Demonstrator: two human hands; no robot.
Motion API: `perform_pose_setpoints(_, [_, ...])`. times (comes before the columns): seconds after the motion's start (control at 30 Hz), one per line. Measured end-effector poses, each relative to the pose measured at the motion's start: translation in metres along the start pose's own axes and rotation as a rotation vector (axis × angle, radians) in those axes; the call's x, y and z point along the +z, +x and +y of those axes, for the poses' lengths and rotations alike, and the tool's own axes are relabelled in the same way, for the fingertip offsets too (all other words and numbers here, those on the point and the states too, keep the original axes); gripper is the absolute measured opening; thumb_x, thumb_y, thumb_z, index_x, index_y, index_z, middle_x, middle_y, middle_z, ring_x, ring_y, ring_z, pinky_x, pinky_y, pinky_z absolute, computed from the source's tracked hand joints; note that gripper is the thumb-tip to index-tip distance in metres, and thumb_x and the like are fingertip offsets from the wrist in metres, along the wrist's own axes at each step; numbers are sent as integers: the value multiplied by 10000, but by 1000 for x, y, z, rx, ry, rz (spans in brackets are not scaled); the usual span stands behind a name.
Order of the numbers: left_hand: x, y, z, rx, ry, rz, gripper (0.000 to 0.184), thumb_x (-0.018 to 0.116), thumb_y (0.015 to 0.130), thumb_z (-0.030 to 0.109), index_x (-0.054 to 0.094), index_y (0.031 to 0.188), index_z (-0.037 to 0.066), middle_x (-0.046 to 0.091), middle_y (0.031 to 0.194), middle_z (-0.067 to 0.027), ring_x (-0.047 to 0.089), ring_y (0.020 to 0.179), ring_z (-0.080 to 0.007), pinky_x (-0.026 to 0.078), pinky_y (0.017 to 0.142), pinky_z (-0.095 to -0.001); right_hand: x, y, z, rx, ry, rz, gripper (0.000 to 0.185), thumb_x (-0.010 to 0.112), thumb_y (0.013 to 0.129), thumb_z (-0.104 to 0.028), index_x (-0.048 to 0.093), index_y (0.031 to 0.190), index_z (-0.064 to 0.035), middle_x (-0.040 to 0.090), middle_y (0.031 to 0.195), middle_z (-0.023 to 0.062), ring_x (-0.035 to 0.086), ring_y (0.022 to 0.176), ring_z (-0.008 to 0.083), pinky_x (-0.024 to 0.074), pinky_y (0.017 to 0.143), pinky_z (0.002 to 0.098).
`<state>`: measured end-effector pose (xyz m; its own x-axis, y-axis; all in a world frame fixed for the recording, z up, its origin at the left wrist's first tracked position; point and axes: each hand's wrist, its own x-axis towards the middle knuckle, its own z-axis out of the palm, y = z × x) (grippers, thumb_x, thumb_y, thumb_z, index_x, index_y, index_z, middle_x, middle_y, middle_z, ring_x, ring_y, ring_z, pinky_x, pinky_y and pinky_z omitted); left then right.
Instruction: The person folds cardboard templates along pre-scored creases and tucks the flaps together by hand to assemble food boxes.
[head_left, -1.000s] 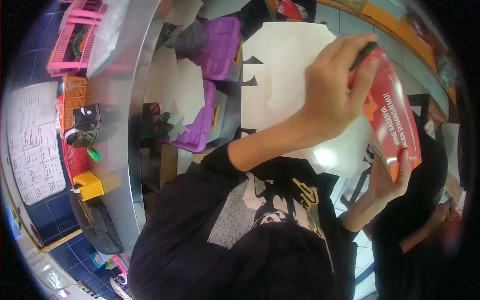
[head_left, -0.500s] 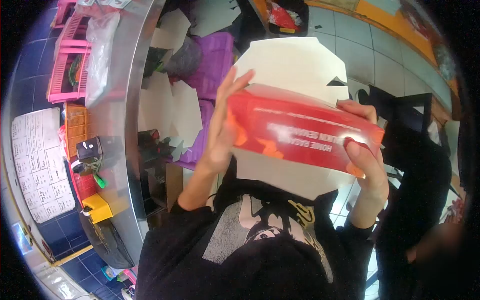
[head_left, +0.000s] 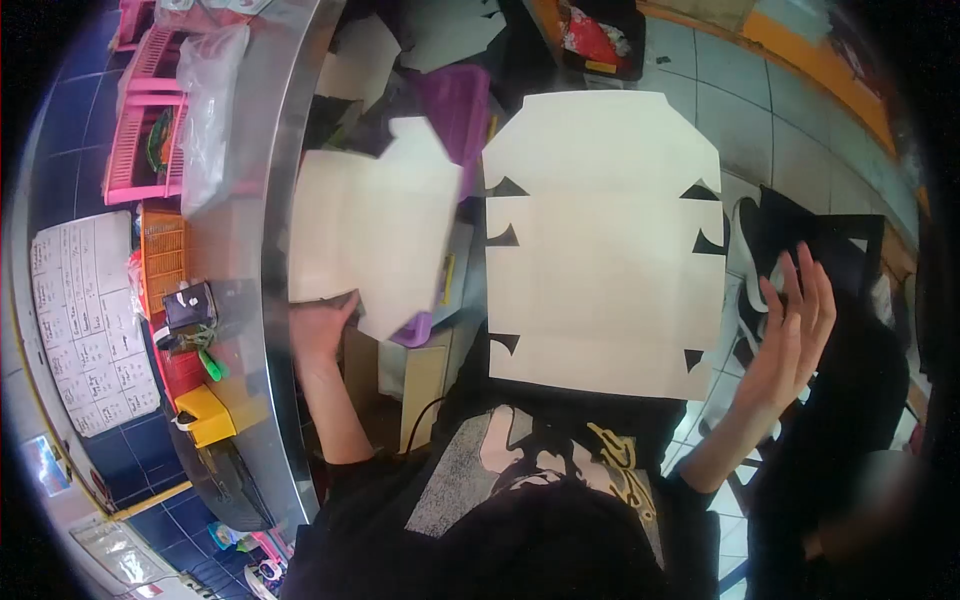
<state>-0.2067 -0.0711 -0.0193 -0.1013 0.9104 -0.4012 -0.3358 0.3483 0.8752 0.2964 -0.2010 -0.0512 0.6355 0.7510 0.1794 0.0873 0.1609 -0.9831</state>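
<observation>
The left hand (head_left: 325,325) has its fingers closed at the near edge of a pale card sheet (head_left: 375,220), the thumb at a corner; the fingers beneath the card are hidden, so how tightly they pinch I cannot tell. That card reaches up and away from the fingertips, blurred a little, over part of a purple basket (head_left: 460,100).

The right hand (head_left: 785,345) is open in the air, fingers loosely spread and slightly bent, with nothing seen in its grasp. Just beside it, toward the left hand, lies a large card panel (head_left: 605,250) — plain side up, in front of the black shirt (head_left: 470,530) and seemingly on the lap. Neither hand touches it.

As for how far things have got, the large panel is cut to shape, with angled far corners and curved notches along both sides. It lies open and nearly flat, with no flap standing up and no sides joined. The card at the left fingers is also opened out, so folding either into a shape is still undone, as far as can be seen. Whether any others are finished I cannot tell.

Beyond the left fingers is a steel counter (head_left: 240,150); past the right fingers, a person in black (head_left: 830,450) — close by, hands not clearly visible.
</observation>
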Motion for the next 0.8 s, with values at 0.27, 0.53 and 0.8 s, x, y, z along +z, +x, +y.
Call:
perform_pose_setpoints(0.27, [-17,73,10,-78,-146,443,590,409,930,451,355,1405,104,337,1457,-123,312,1336,-316,204,1056,-611,-47,-53,41,308,-437,80,717,656,868,-352,291,1428,-93,396,1402,203,467,1231,349,418,952,447])
perform_pose_setpoints(0.53, [-48,88,0,-36,-191,472,573,475,911,390,377,1373,67,386,1399,-136,360,1286,-309,274,1033,-557,-3,-72,28,418,-551,-179,935,831,669,-181,262,1395,-32,516,1252,226,565,1077,352,461,888,413])
perform_pose_setpoints(0.8, [-54,78,-14,34,-261,390,559,541,891,328,398,1342,31,435,1340,-148,409,1236,-302,344,1009,-503,8,-80,32,196,-767,19,521,754,735,-114,510,1176,16,600,1105,202,587,1011,375,462,862,395])
